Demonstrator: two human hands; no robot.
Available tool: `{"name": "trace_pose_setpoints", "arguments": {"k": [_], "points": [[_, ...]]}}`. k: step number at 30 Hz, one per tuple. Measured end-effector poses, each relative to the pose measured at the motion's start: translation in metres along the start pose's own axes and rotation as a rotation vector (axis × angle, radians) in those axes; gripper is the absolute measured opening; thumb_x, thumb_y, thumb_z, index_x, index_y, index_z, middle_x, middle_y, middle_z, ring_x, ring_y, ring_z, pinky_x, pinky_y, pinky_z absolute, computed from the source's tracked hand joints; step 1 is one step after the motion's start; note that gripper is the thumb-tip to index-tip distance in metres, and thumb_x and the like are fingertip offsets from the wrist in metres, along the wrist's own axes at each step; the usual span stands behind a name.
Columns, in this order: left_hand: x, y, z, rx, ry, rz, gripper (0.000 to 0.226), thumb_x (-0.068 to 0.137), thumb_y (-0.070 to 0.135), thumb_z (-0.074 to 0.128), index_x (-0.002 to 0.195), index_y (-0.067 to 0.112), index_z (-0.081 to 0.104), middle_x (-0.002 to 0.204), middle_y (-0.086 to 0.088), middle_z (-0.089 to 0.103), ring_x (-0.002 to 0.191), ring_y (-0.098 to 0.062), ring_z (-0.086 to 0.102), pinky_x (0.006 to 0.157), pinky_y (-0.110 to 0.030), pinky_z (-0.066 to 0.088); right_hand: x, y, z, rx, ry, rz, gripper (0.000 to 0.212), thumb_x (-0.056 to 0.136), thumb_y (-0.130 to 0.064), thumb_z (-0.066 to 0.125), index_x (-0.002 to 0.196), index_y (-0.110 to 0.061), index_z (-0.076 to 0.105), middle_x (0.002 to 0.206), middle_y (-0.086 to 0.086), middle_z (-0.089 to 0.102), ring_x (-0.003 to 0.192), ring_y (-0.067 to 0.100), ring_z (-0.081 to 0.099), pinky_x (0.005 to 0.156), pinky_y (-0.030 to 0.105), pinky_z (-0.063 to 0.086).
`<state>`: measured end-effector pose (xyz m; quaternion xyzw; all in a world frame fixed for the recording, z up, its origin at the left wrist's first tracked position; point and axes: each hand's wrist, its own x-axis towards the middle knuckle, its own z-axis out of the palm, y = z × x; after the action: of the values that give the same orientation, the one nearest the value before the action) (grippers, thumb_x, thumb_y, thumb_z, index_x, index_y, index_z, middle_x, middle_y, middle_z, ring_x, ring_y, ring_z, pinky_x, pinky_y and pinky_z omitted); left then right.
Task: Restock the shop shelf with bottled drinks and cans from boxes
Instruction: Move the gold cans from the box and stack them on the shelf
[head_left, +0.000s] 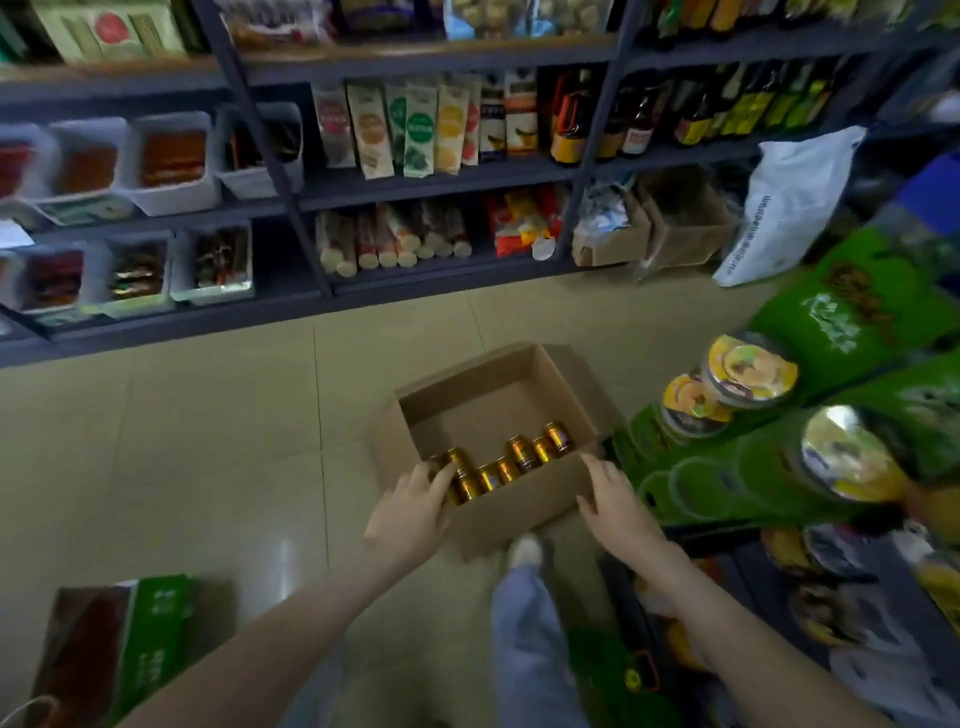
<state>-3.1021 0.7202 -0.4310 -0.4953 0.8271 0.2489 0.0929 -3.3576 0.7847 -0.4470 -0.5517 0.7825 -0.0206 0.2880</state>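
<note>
Fingers (441, 480) of your left hand (410, 512) bend round one gold can (457, 461) at the left end of the box (524, 519), low in the middle of the frame. It looks like you grab it so you can lift it out. The picture is a bit blurry, so I cannot tell how tight the hold is.

Your right hand (615, 501) is just right of that, by the near right corner of the box. Its fingers (602, 470) are loose and spread, and they hold nothing. I cannot tell if they touch the cardboard. I think that hand is there to keep the box from sliding, or to take the next can.

The box sits on the floor (208, 441) with its flaps open, so you can reach straight in. It is close to the green rack (727, 467) at the right, which is likely where the drinks go.

The cans (524, 454) are small and shiny gold with dark labels. They stand in a row along the near side. The far half of the box is bare, so I think most are already out.
</note>
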Motion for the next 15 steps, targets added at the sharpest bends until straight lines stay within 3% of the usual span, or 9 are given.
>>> {"name": "trace_pose_setpoints", "arguments": {"k": [8, 13, 15], "points": [[0.17, -0.032, 0.048, -0.082, -0.143, -0.201, 0.053, 0.099, 0.028, 0.037, 0.15, 0.024, 0.021, 0.147, -0.007, 0.032, 0.128, -0.025, 0.041, 0.102, -0.034, 0.04, 0.194, 0.046, 0.036, -0.113, -0.272, 0.004, 0.067, 0.098, -0.015, 0.045, 0.153, -0.02, 0.008, 0.15, 0.006, 0.03, 0.136, 0.019, 0.035, 0.106, 0.025, 0.033], [0.293, -0.065, 0.16, -0.081, -0.244, -0.244, 0.057, 0.099, 0.029, 0.038, 0.151, 0.029, 0.014, 0.153, -0.004, 0.022, 0.134, -0.024, 0.032, 0.105, -0.034, 0.036, 0.324, 0.085, 0.135, -0.174, -0.41, 0.009, 0.078, 0.094, -0.003, 0.048, 0.153, -0.023, 0.001, 0.157, 0.003, 0.015, 0.143, 0.019, 0.022, 0.112, 0.031, 0.03], [0.337, -0.082, 0.217, -0.062, -0.299, -0.236, 0.059, 0.096, 0.027, 0.043, 0.151, 0.027, 0.02, 0.151, -0.007, 0.026, 0.133, -0.026, 0.036, 0.102, -0.037, 0.039, 0.376, 0.105, 0.187, -0.219, -0.459, -0.008, 0.083, 0.092, 0.003, 0.049, 0.153, -0.022, -0.001, 0.159, 0.002, 0.01, 0.145, 0.019, 0.016, 0.113, 0.031, 0.027]]}}
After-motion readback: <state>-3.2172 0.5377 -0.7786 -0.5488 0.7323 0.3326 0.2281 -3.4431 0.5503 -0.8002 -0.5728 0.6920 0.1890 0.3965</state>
